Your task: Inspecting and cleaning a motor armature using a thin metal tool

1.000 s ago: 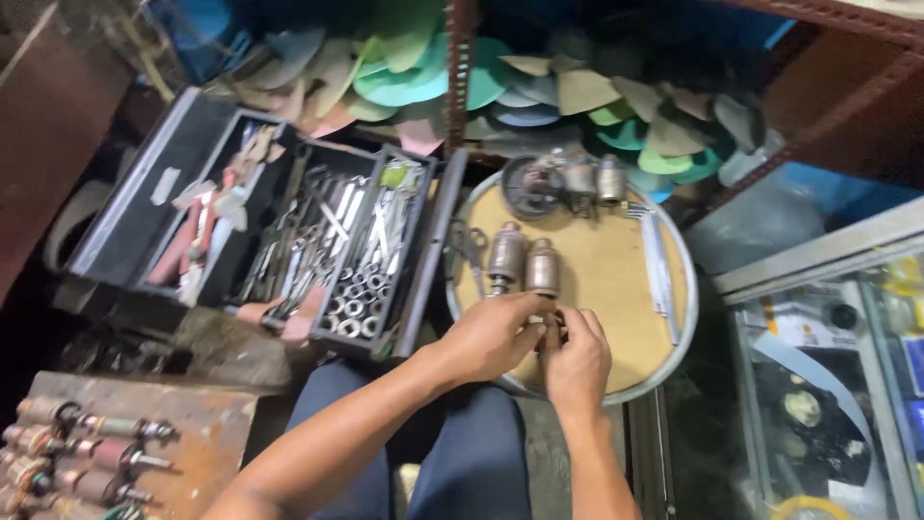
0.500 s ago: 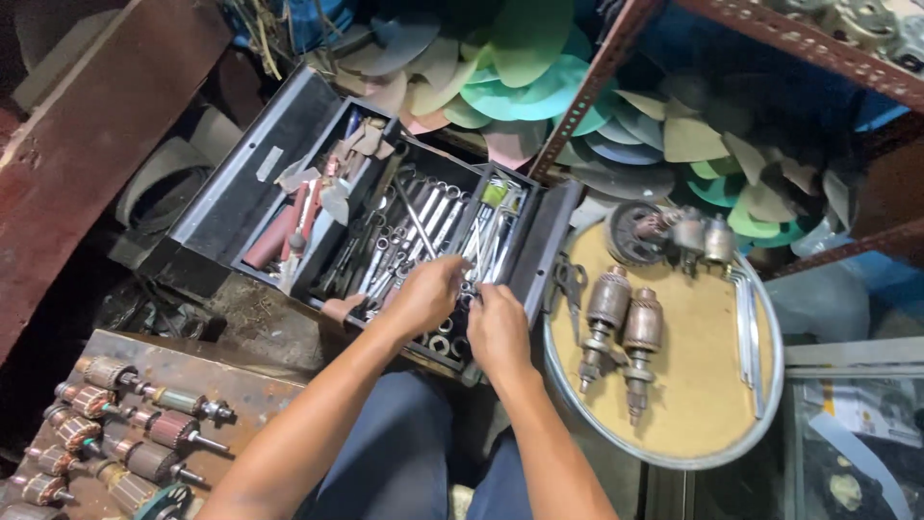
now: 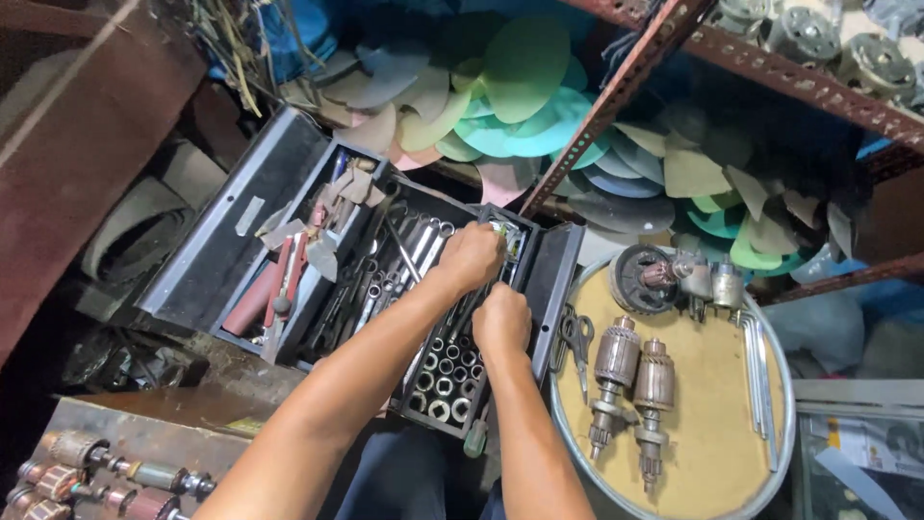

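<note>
Both my hands reach into an open black toolbox (image 3: 241, 241). My left hand (image 3: 472, 255) is at the far end of the right tray among spanners (image 3: 414, 246), its fingers curled over a tool I cannot make out. My right hand (image 3: 501, 323) is closed just below it, over the tray of sockets (image 3: 443, 376); what it grips is hidden. Two motor armatures (image 3: 630, 385) lie on a round yellow-topped stand (image 3: 712, 433) to the right.
Scissors (image 3: 576, 342) and hex keys (image 3: 756, 366) also lie on the stand, with a motor part (image 3: 643, 279) at its far edge. More armatures (image 3: 87, 467) sit bottom left. Piled fan blades (image 3: 520, 87) and a rusty shelf frame (image 3: 616, 96) stand behind.
Both hands have moved from the round stand leftward into the toolbox and now rest over its right tray. The view has shifted with them.
</note>
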